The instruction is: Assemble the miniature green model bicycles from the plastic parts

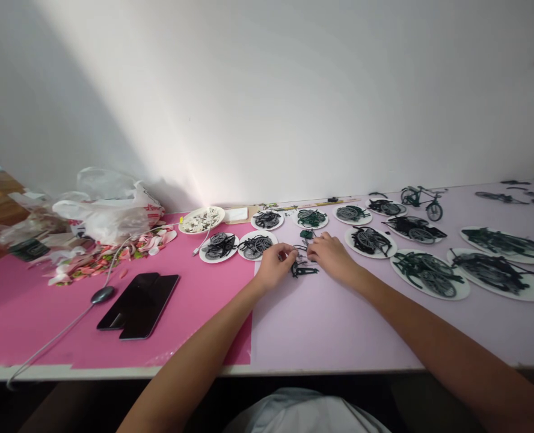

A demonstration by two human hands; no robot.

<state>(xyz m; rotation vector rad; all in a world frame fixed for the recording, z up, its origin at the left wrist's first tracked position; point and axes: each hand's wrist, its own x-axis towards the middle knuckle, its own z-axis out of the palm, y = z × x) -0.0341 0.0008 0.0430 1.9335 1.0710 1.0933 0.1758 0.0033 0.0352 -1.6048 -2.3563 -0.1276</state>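
My left hand (pixel 276 263) is over the lilac part of the table, its thumb and forefinger drawn together at small dark parts. Whatever the fingertips hold is too small to name. Opposite it, my right hand (pixel 331 255) has its fingers curled down among the same loose parts, the fingertips partly hidden. Between and below the hands lies a dark toy bicycle part (pixel 304 272). Another dark green piece (pixel 308 234) lies just beyond the right fingertips.
Around the hands stand white plates (pixel 261 222) of toy bicycle parts; an assembled toy bicycle (pixel 423 201) is behind right. On the pink side are two phones (pixel 147 305), a cable with a dark mouse-shaped object (pixel 102 294), petals (pixel 109 258), plastic bags (pixel 109 210) and a bowl (pixel 186 229) of pale pieces.
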